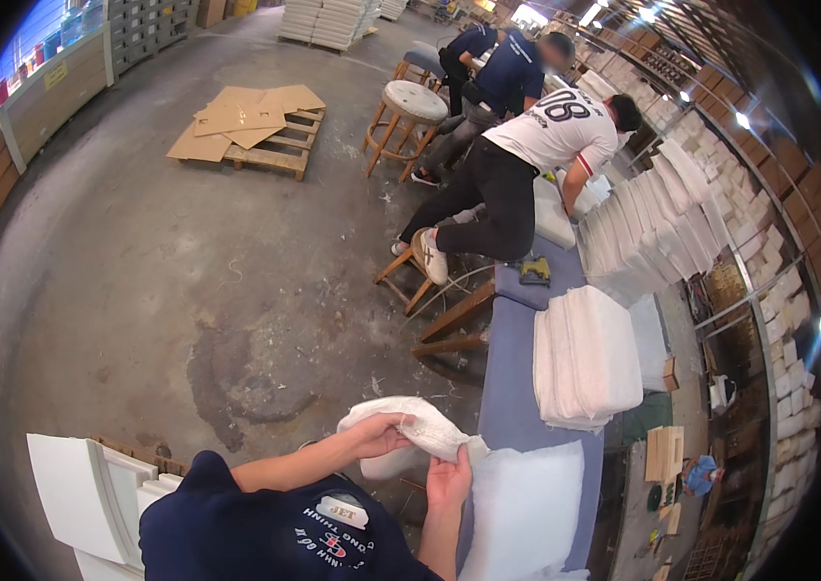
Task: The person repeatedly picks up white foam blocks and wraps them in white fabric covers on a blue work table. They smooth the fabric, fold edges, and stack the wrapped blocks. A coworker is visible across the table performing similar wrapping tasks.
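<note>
From my remote post, I watch both hands clamped on a white padded cloth piece (441, 438), the left hand (379, 436) gripping its upper side, the right hand (448, 476) pinching its right end. The piece is in the air, just off the left edge of the blue-covered table (510, 387), above the stained concrete floor (236, 242). Its lower fold hangs unsupported; I judge a slack left grip could let it sag and drop. A hard pull between the hands could stretch or split the cloth. Beside the right hand, a white batting sheet (526, 504) covers the table's near end, where a careless sweep could drag it askew.
</note>
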`<state>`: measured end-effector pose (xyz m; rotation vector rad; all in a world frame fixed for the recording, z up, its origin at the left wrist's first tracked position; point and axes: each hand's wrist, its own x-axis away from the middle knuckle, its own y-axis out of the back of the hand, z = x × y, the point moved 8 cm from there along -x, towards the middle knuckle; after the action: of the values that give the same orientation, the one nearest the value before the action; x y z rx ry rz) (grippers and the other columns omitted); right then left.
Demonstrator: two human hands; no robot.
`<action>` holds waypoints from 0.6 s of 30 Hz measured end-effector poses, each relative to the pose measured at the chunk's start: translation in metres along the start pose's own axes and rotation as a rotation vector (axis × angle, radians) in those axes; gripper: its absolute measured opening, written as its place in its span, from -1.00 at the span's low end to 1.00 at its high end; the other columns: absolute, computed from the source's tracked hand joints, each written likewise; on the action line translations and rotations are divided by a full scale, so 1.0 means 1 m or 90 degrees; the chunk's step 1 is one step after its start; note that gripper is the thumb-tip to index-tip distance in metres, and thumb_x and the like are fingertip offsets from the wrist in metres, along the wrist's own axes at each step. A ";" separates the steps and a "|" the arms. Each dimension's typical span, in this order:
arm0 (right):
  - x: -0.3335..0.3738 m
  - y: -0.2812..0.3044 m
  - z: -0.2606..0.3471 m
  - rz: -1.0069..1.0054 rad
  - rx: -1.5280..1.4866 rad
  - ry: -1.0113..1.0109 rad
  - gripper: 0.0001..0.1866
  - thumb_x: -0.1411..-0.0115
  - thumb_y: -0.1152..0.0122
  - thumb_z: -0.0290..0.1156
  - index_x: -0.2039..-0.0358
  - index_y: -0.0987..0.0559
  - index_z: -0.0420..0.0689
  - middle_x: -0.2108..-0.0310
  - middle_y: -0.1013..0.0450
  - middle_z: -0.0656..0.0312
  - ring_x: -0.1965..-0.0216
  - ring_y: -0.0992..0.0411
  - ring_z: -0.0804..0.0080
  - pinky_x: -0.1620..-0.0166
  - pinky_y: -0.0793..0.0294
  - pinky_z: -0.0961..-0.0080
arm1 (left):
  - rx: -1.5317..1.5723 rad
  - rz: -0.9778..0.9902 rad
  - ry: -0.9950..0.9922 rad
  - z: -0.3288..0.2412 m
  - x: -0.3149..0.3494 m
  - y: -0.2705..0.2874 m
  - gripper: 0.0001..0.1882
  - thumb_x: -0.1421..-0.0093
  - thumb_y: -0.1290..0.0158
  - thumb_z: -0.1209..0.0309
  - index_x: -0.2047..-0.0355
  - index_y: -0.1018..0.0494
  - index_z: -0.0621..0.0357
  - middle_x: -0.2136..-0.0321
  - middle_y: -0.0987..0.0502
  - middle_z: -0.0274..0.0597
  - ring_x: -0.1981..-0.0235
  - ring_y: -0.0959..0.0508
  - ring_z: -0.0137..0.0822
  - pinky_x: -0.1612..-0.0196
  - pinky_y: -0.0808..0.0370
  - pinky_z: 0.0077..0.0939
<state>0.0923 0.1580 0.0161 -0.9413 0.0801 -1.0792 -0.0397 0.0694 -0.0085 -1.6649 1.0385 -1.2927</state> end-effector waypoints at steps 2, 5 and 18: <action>0.011 -0.013 0.006 0.020 0.023 0.049 -0.69 -0.36 0.01 -0.39 -0.08 -0.42 -0.17 -0.08 -0.43 0.12 -0.15 -0.36 0.23 -0.22 -0.35 0.22 | 0.113 -0.090 0.023 0.000 -0.005 0.032 -0.66 -0.24 -0.11 0.44 -0.01 -0.41 0.29 0.07 -0.55 -0.03 0.00 -0.56 -0.17 -0.15 -0.48 -0.26; 0.031 -0.029 0.010 0.097 -0.049 0.021 -0.63 -0.26 -0.10 -0.34 -0.07 -0.44 -0.12 -0.05 -0.44 0.14 -0.16 -0.35 0.21 -0.25 -0.29 0.08 | 0.127 -0.168 -0.015 -0.004 -0.013 0.072 -0.75 -0.25 -0.05 0.48 0.09 -0.42 0.35 0.10 -0.56 0.00 0.05 -0.59 -0.13 -0.11 -0.52 -0.23; 0.083 0.055 0.095 0.063 -0.061 0.215 -0.12 -0.18 0.12 0.32 -0.32 -0.21 -0.07 -0.32 -0.15 0.04 -0.32 -0.13 -0.02 -0.33 -0.13 -0.03 | 0.032 -0.175 -0.102 -0.049 -0.057 0.162 -0.57 0.09 0.13 0.76 0.12 -0.34 0.49 0.10 -0.47 0.14 0.04 -0.52 0.03 -0.16 -0.45 -0.11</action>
<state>0.2196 0.1590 0.0688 -0.8243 0.4554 -1.1406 -0.1194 0.0575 -0.1680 -1.8871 0.6950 -1.3185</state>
